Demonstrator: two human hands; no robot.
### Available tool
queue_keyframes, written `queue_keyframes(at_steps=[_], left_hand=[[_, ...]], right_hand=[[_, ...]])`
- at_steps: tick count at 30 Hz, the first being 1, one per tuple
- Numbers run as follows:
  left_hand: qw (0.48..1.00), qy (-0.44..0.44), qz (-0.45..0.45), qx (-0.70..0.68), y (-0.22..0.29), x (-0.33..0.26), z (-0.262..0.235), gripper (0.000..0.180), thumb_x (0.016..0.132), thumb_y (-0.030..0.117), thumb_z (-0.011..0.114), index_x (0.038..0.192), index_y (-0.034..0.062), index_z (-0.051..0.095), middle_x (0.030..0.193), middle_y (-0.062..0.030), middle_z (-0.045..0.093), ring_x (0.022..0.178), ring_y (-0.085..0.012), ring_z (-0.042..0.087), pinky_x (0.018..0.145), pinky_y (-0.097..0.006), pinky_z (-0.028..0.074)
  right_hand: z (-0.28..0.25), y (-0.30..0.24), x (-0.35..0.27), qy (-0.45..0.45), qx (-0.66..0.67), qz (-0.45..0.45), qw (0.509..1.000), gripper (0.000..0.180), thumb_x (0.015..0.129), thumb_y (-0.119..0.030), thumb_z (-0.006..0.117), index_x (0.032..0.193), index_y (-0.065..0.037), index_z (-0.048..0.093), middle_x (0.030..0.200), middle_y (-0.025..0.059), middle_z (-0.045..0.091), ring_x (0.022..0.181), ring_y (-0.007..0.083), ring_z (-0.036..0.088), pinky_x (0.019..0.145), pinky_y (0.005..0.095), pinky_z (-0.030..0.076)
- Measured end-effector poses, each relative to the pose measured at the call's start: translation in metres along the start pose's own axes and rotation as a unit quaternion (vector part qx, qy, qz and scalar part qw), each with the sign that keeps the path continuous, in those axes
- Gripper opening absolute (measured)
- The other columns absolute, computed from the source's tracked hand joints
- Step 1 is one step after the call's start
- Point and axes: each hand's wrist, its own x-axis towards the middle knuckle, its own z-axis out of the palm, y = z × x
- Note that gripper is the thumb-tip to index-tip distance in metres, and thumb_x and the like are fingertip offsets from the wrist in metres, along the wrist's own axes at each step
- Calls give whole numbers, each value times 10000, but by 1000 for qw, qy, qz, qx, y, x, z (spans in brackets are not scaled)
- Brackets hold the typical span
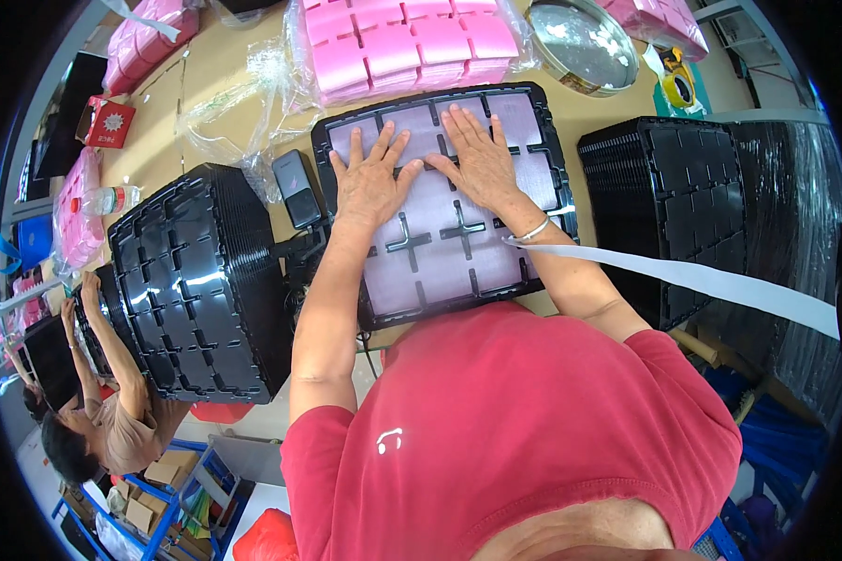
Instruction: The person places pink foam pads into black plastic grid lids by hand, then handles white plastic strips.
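Note:
In front of me lies a black plastic tray [554,140] with raised cross-shaped ribs. Pale lilac sheets [421,275] fill it, and the black ribs show through slots in them. My left hand [371,181] rests flat on the upper left part of the sheets, fingers spread. Palm down, my right hand [480,163] presses on the upper right part, its fingers also apart. The two thumbs nearly meet near the middle. Neither hand holds anything. A white band [536,228] circles my right wrist, and a white strip [692,272] runs from it toward the right edge.
Tall stacks of black trays stand left [173,280] and right [669,210]. Slotted pink foam sheets [412,47] are piled beyond the tray, beside a round metal-rimmed pan [585,47] and yellow tape [680,89]. A dark phone [297,190] lies left. A co-worker [112,421] works far left.

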Motion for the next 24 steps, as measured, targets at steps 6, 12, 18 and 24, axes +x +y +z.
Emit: queue_keyframes(at_steps=[6, 12, 18, 24], left_hand=[[998, 28, 46, 24, -5, -7, -5, 533, 967, 536, 337, 1425, 273, 412, 1529, -9, 301, 1423, -361, 191, 1115, -624, 84], [992, 122, 34, 22, 5, -31, 3, 616, 956, 541, 355, 1410, 131, 428, 1491, -80, 364, 1398, -326, 273, 1127, -599, 47], [996, 82, -22, 14, -14, -23, 9, 663, 956, 550, 337, 1398, 67, 435, 1466, -101, 402, 1396, -272, 296, 1130, -589, -5], [989, 104, -52, 93, -34, -10, 14, 628, 959, 527, 346, 1413, 101, 421, 1470, -55, 402, 1415, -256, 251, 1126, -601, -23]], right_hand=[[-4, -1, 2, 24, 6, -10, 1000, 731, 930, -578, 399, 1469, -92, 307, 1528, 81, 292, 1425, 209, 235, 1158, 503, 87], [-13, -24, 0, -24, -11, -125, 992, 663, 939, -499, 428, 1454, -92, 335, 1509, 78, 331, 1408, 205, 270, 1157, 514, 90], [2, -31, 6, -4, 36, -117, 992, 640, 947, -495, 427, 1439, -90, 362, 1499, 82, 347, 1396, 209, 294, 1160, 492, 106], [-2, -39, 4, 4, 38, -93, 995, 685, 930, -533, 436, 1433, -73, 367, 1490, 101, 356, 1391, 222, 304, 1153, 493, 129]])
